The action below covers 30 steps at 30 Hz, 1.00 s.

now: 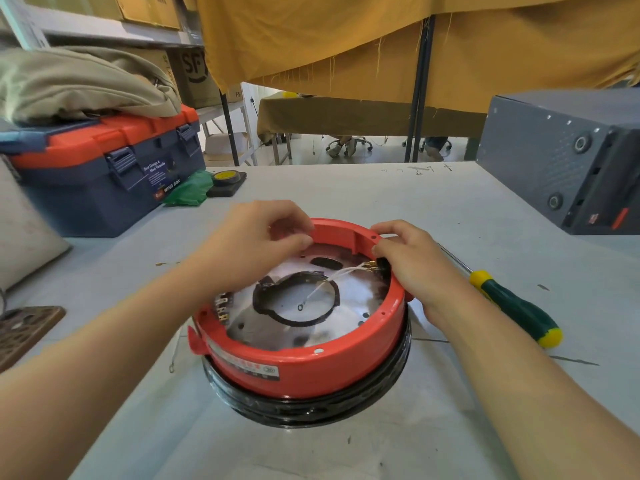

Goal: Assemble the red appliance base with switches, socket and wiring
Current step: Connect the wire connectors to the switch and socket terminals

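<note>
The red appliance base lies upside down on a black ring in the middle of the table. Inside it, white wires run from a black socket with brass terminals at the right rim to a ring terminal over the centre hole. Switch terminals sit at the inner left wall. My left hand hovers over the far rim, its fingertips pinching what looks like a thin white wire. My right hand grips the right rim at the socket, thumb inside.
A green and yellow screwdriver lies right of the base. A blue and orange toolbox, a green bag and a tape roll stand at the back left. A grey machine is at the back right. A loose wire lies left of the base.
</note>
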### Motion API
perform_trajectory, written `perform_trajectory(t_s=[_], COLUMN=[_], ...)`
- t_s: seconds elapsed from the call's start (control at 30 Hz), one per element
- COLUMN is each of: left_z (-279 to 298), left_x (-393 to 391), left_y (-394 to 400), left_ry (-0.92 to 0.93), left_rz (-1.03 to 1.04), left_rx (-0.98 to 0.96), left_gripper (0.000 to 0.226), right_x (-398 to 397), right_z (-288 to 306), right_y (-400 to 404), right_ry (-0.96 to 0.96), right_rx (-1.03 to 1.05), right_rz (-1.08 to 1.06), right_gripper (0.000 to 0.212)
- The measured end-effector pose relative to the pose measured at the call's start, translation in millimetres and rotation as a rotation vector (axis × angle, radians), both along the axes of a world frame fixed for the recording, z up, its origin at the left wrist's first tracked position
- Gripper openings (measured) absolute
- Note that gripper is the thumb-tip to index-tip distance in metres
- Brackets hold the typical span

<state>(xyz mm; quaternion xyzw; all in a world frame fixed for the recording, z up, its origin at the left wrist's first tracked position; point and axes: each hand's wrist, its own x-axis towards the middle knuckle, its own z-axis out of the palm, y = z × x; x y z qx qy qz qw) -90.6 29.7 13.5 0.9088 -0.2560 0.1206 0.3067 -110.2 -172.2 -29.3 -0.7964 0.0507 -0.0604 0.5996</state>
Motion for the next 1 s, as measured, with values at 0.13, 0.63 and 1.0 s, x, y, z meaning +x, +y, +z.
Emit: perform_trajectory(t_s=[0.13,0.63,1.0], left_z=[-4,-44,-76], left_x=[1,18,38], left_y=[42,105,106], left_ry=[0.074,0.325,0.138], left_rz=[0.194,0.381,0.097], left_rx=[-0.227,-0.284,0.388], left_gripper=[0.013,0.027,0.041], right_x=[-1,4,7], right_z=[3,-1,-4], right_y=[-4,-14,-19], right_ry=[0.012,0.014,0.004], right_rx=[0.026,0.004,-0.005], right_rz=[-0.034,-0.045,-0.029], right_gripper=[0.034,0.032,0.038])
